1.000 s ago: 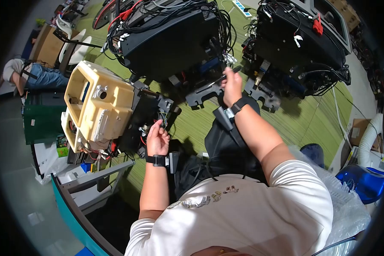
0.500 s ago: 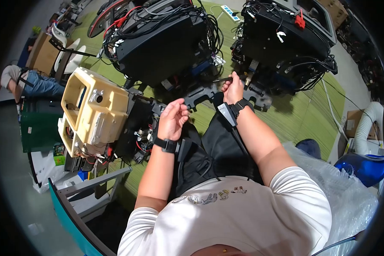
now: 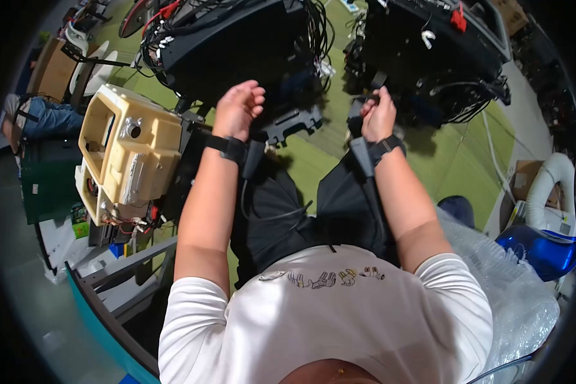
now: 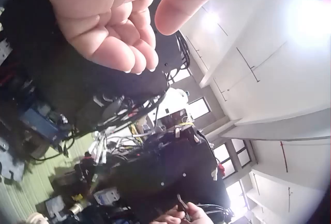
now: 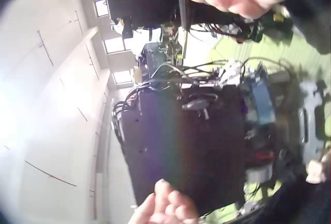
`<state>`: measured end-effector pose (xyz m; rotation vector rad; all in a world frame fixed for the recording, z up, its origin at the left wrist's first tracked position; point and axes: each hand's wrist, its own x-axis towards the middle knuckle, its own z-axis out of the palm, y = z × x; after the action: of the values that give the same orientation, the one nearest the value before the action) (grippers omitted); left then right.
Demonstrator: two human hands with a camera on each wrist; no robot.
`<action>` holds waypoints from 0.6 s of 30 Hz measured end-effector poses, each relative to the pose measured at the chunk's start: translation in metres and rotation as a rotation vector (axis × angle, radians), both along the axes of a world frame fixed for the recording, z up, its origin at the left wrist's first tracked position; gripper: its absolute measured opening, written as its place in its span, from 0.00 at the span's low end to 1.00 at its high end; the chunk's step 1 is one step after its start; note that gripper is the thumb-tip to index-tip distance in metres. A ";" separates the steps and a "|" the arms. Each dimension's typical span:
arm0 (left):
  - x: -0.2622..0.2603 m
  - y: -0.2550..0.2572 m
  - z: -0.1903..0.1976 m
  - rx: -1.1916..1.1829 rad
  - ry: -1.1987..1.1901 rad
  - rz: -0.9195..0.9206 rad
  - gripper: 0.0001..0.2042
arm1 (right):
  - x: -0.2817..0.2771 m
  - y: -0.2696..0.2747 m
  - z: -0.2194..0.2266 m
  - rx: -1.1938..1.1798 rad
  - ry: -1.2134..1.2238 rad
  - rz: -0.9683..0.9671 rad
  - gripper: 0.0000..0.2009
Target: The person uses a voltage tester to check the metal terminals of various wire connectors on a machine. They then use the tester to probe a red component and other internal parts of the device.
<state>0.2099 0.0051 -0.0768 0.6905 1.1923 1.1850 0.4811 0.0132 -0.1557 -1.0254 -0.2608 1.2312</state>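
My right hand (image 3: 379, 118) pinches a slim dark tool (image 5: 183, 6) between thumb and fingers, in front of the right black cabinet (image 3: 416, 57). Its exact kind I cannot tell. In the left wrist view the same tool (image 4: 182, 203) pokes up from the fingertips. My left hand (image 3: 238, 110) is raised before the left black cabinet (image 3: 237, 54), palm up, with loosely curled fingers and nothing in them. Close by its wrist, a dark notched plate (image 3: 294, 125) juts from the bottom of that cabinet.
A cream plastic housing (image 3: 134, 150) with exposed wires stands on the left. Black cables (image 3: 326, 38) hang from the cabinets over the green floor (image 3: 451, 153). Clear plastic wrap (image 3: 502, 275), a blue rounded object (image 3: 541, 253) and a white hose (image 3: 547, 185) lie to the right.
My left hand has risen and moved forward, away from beside the cream housing. My right hand has shifted right with the tool, so the hands now stand apart. The head view has shifted.
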 end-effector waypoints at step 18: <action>0.094 0.131 -0.048 0.313 0.472 -0.178 0.13 | -0.024 0.066 0.021 -0.044 0.477 -0.237 0.10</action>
<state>0.3037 0.1362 -0.1251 1.3413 1.3064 1.0999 0.4575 0.0789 -0.1343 -0.7457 0.2527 1.2274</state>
